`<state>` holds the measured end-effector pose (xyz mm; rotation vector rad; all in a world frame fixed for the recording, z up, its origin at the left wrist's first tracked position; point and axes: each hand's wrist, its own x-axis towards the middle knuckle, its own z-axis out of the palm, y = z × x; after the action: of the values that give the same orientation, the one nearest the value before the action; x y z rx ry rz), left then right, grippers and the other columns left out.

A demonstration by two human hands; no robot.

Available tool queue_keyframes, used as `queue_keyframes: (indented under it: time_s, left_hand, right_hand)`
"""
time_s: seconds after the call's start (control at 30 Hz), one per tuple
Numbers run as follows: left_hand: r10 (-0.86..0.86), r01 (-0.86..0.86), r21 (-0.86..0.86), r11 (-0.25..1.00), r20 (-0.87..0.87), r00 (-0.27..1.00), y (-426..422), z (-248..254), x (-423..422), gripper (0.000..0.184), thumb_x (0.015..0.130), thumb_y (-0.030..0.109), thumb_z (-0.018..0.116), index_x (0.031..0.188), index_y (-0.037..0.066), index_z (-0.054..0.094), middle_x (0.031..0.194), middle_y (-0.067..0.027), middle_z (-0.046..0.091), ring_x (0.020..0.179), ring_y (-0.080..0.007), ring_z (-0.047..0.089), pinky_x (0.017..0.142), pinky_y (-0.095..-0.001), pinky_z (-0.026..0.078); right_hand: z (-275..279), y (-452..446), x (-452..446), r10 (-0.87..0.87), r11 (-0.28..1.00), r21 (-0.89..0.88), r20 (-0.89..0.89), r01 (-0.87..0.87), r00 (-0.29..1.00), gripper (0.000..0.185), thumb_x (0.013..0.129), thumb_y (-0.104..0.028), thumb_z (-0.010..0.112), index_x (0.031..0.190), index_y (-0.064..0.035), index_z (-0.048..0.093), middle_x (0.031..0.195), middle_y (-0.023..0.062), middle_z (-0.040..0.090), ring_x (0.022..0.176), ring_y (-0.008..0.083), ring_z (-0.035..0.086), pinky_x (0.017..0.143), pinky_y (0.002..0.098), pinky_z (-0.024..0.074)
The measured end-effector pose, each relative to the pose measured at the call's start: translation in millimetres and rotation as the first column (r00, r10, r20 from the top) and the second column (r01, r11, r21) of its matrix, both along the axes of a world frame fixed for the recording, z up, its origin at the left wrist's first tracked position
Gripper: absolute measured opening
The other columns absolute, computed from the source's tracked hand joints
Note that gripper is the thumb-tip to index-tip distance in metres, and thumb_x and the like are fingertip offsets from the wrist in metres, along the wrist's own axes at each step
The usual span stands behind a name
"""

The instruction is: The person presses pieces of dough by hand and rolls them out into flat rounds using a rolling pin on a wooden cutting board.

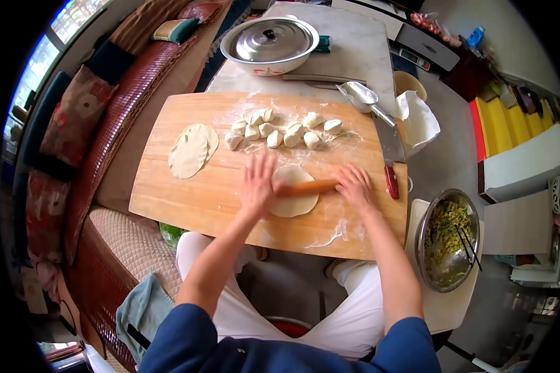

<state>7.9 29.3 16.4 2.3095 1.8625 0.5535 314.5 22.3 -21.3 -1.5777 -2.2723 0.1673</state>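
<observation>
A wooden rolling pin (308, 188) lies across a flat round of dough (294, 208) on the floured wooden board (186, 205). My left hand (257, 189), blurred by motion, is at the pin's left end, its fingers pointing forward. At the other end, my right hand (353, 185) presses on the pin with its fingers over it. Several floured dough pieces (274, 138) sit beyond my hands. Two overlapping rolled dough rounds (191, 151) rest at the board's left.
A knife with a red handle (391, 182) lies at the board's right edge, near a metal scoop (361, 96). A lidded basin (269, 43) stands behind. To the right is a metal bowl of chopped filling (447, 239) with chopsticks (468, 245).
</observation>
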Motion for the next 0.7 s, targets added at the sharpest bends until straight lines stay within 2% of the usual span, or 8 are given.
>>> queue_keyframes:
  time_s: [0.13, 0.23, 0.27, 0.37, 0.47, 0.53, 0.63, 0.7]
  left_hand:
    - [-0.364, 0.353, -0.113, 0.929, -0.095, 0.927, -65, 6, -4, 0.070, 0.097, 0.044, 0.056, 0.152, 0.007, 0.034, 0.160, -0.0135, 0.030, 0.150, -0.0351, 0.021, 0.120, -0.0506, 0.021]
    - [0.000, -0.008, 0.025, 1.000, 0.304, 0.953, -37, -4, -5, 0.073, 0.097, 0.044, 0.056, 0.153, 0.004, 0.032, 0.161, -0.0157, 0.028, 0.150, -0.0362, 0.021, 0.121, -0.0481, 0.021]
    - [0.099, -0.080, -0.063, 0.995, 0.398, 0.912, -30, -4, 1, 0.076, 0.097, 0.048, 0.054, 0.152, 0.002, 0.031, 0.161, -0.0161, 0.027, 0.150, -0.0363, 0.020, 0.123, -0.0462, 0.019]
    - [0.163, -0.152, -0.088, 0.985, 0.147, 0.975, -16, -22, 41, 0.077, 0.097, 0.053, 0.052, 0.152, 0.002, 0.033, 0.160, -0.0164, 0.029, 0.151, -0.0348, 0.019, 0.123, -0.0466, 0.017]
    - [-0.144, 0.139, -0.100, 0.985, -0.042, 0.989, -27, -23, 63, 0.089, 0.090, 0.064, 0.054, 0.154, 0.008, 0.032, 0.163, -0.0099, 0.027, 0.152, -0.0324, 0.016, 0.123, -0.0486, 0.014]
    - [-0.372, 0.362, -0.104, 0.926, -0.104, 0.922, -39, -12, 59, 0.093, 0.085, 0.066, 0.058, 0.155, 0.012, 0.031, 0.164, -0.0049, 0.025, 0.153, -0.0318, 0.014, 0.123, -0.0510, 0.013]
    - [-0.400, 0.395, -0.064, 0.916, -0.189, 0.897, -40, 5, 28, 0.092, 0.084, 0.062, 0.063, 0.154, 0.011, 0.033, 0.163, -0.0048, 0.026, 0.153, -0.0319, 0.015, 0.122, -0.0525, 0.013]
    - [-0.309, 0.307, -0.034, 0.951, -0.085, 0.947, -57, 10, 6, 0.090, 0.083, 0.054, 0.069, 0.154, 0.011, 0.033, 0.162, -0.0060, 0.026, 0.152, -0.0326, 0.017, 0.122, -0.0539, 0.014]
  right_hand:
    - [41, -72, -3, 0.031, 0.999, -0.027, -0.050, -0.032, 0.998, 0.043, 0.078, -0.014, 0.073, 0.121, -0.0171, 0.066, 0.122, 0.0044, 0.062, 0.118, 0.0256, 0.055, 0.107, 0.0477, 0.0372]
    - [46, -95, 12, -0.053, 0.997, -0.067, -0.169, 0.043, 0.984, 0.046, 0.074, -0.009, 0.074, 0.119, -0.0131, 0.066, 0.109, 0.0076, 0.065, 0.106, 0.0284, 0.059, 0.096, 0.0446, 0.0425]
    - [42, -97, 21, -0.129, 0.992, -0.044, -0.212, 0.122, 0.969, 0.046, 0.074, -0.008, 0.073, 0.119, -0.0126, 0.065, 0.107, 0.0087, 0.065, 0.104, 0.0295, 0.059, 0.092, 0.0439, 0.0433]
    - [29, -102, 41, -0.310, 0.946, -0.010, -0.332, 0.325, 0.891, 0.042, 0.079, -0.006, 0.072, 0.120, -0.0063, 0.064, 0.102, 0.0127, 0.066, 0.100, 0.0336, 0.060, 0.087, 0.0417, 0.0472]
    - [28, -113, 51, -0.418, 0.900, -0.050, -0.384, 0.434, 0.823, 0.037, 0.084, -0.009, 0.072, 0.119, 0.0003, 0.063, 0.107, 0.0159, 0.066, 0.104, 0.0341, 0.061, 0.086, 0.0408, 0.0498]
    - [35, -119, 54, -0.444, 0.895, -0.124, -0.343, 0.429, 0.828, 0.039, 0.083, -0.010, 0.074, 0.120, -0.0015, 0.064, 0.109, 0.0148, 0.066, 0.105, 0.0335, 0.061, 0.087, 0.0406, 0.0499]
    - [28, -131, 51, -0.341, 0.940, -0.112, -0.269, 0.322, 0.901, 0.041, 0.080, -0.011, 0.076, 0.120, -0.0061, 0.065, 0.109, 0.0123, 0.065, 0.103, 0.0327, 0.062, 0.087, 0.0406, 0.0501]
    - [23, -135, 44, -0.222, 0.974, -0.098, -0.234, 0.204, 0.947, 0.042, 0.079, -0.011, 0.077, 0.119, -0.0098, 0.066, 0.108, 0.0106, 0.064, 0.101, 0.0316, 0.062, 0.086, 0.0398, 0.0501]
